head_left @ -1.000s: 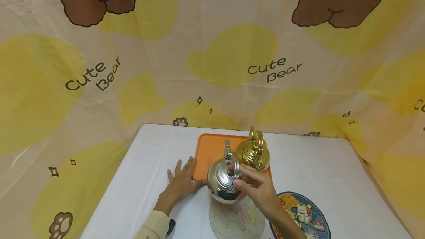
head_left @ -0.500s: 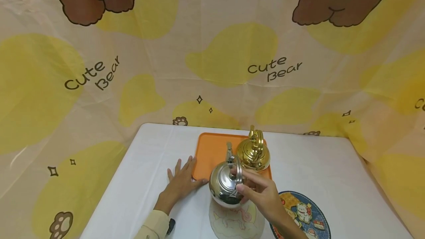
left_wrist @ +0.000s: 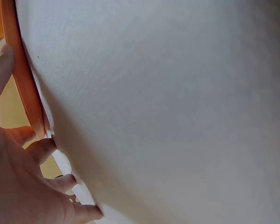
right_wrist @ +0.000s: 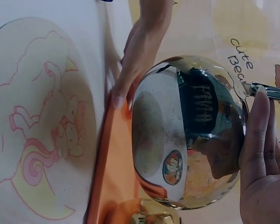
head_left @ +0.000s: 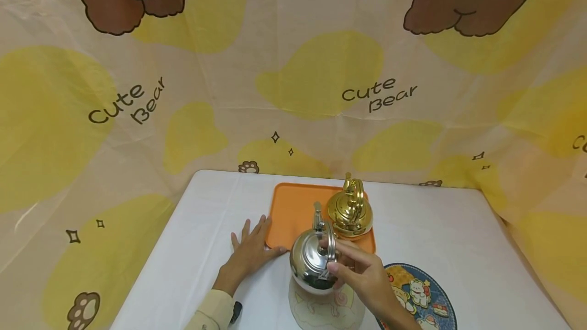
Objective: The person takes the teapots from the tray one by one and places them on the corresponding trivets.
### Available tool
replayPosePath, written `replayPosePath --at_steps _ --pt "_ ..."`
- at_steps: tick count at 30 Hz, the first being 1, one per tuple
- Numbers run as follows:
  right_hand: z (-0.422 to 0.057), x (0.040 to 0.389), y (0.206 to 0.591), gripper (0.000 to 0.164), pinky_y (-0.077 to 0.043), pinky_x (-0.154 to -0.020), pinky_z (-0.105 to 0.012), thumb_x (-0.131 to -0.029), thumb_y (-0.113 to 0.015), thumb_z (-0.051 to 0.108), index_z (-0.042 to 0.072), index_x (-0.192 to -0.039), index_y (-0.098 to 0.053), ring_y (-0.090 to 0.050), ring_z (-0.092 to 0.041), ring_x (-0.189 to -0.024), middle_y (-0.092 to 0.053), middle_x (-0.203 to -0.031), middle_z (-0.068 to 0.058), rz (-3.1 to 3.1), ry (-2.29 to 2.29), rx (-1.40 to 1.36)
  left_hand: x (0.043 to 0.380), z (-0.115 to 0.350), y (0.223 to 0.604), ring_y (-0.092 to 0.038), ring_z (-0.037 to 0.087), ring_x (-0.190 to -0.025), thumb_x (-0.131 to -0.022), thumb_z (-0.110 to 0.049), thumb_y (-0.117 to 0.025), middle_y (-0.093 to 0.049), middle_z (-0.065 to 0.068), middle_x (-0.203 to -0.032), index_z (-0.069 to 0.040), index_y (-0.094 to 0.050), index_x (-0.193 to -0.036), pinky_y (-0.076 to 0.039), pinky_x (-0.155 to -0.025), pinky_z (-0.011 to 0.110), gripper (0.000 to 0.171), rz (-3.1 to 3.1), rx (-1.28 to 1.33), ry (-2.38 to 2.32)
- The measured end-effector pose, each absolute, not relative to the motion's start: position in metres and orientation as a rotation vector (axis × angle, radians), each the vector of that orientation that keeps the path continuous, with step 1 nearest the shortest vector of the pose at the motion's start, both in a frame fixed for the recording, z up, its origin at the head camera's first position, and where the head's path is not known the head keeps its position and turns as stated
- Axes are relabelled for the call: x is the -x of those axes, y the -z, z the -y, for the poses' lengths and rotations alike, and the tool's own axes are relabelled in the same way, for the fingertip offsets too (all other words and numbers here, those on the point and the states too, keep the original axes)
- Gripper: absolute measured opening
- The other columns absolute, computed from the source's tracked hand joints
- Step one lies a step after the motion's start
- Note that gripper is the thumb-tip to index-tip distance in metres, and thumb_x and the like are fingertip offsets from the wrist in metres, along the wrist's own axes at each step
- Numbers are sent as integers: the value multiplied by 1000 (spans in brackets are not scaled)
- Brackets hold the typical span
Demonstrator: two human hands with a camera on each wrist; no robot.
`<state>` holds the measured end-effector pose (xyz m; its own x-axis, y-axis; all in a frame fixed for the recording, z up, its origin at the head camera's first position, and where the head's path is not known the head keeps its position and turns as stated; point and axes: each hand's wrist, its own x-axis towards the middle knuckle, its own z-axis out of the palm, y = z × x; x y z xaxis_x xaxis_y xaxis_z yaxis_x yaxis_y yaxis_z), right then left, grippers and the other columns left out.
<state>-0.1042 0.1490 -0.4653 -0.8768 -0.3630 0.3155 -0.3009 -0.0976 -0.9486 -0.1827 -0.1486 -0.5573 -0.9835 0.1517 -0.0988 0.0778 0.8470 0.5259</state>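
My right hand (head_left: 367,276) grips the arched handle of a shiny silver kettle (head_left: 307,264). The right wrist view shows the kettle (right_wrist: 191,154) raised off the table, in front of the pale round mat (right_wrist: 51,121) with a unicorn drawing. In the head view it overlaps the far part of that mat (head_left: 325,314). My left hand (head_left: 249,253) rests with spread fingers at the near left corner of an orange tray (head_left: 293,208), thumb along its front edge. The left wrist view has these fingertips on the white cloth. A gold kettle (head_left: 344,213) stands upright on the tray's right side.
A blue round mat (head_left: 433,294) with cartoon bears lies on the right, partly behind my right forearm. White cloth covers the table (head_left: 426,228). A cartoon-printed curtain (head_left: 316,75) hangs behind the table's far edge. Something small and dark (head_left: 236,312) is by my left sleeve.
My right hand has brought the silver kettle a little nearer to me and slightly right, farther over the pale mat. The left hand, tray and gold kettle have stayed put.
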Motion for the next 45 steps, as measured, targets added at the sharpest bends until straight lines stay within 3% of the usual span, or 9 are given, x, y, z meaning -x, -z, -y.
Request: replayPosePath --at_steps 8,15,22,27,45 --pt "-149 96 470 41 -64 -60 -40 -100 -64 -7 -5 -141 -64 -67 -9 -83 -71 -136 0 -2092 2171 712 183 149 557 -12 56 -159 -91 -70 -70 -30 14 -174 -13 -33 -167 -1 -115 87 103 -2884 -174 -798" --pt "-150 90 474 40 -64 -60 -40 -100 -64 -8 -6 -141 -64 -68 -11 -86 -70 -138 -6 -2064 2177 699 183 149 557 -12 56 -159 -91 -69 -70 -30 14 -174 -12 -34 -167 -1 -114 88 102 -2881 -173 -810" --pt "-153 84 476 40 -65 -63 -43 -101 -66 -2 -7 -141 -64 -71 -14 -89 -71 -134 6 -2064 2118 515 184 149 559 -12 57 -159 -91 -69 -70 -30 14 -174 -12 -33 -167 -1 -114 88 102 -2883 -180 -810" --pt "-152 81 476 40 -65 -64 -43 -100 -69 0 -3 -140 -66 -70 -13 -86 -72 -136 0 -2090 2087 446 184 150 559 -12 57 -159 -91 -68 -70 -29 14 -174 -12 -33 -167 0 -114 88 101 -2879 -185 -813" --pt "-157 70 492 40 -64 -62 -39 -99 -62 -11 -9 -139 -64 -68 -8 -85 -72 -136 3 -2007 2213 673 183 149 559 -12 56 -159 -91 -68 -70 -29 14 -174 -12 -33 -168 0 -115 87 101 -2877 -178 -803"
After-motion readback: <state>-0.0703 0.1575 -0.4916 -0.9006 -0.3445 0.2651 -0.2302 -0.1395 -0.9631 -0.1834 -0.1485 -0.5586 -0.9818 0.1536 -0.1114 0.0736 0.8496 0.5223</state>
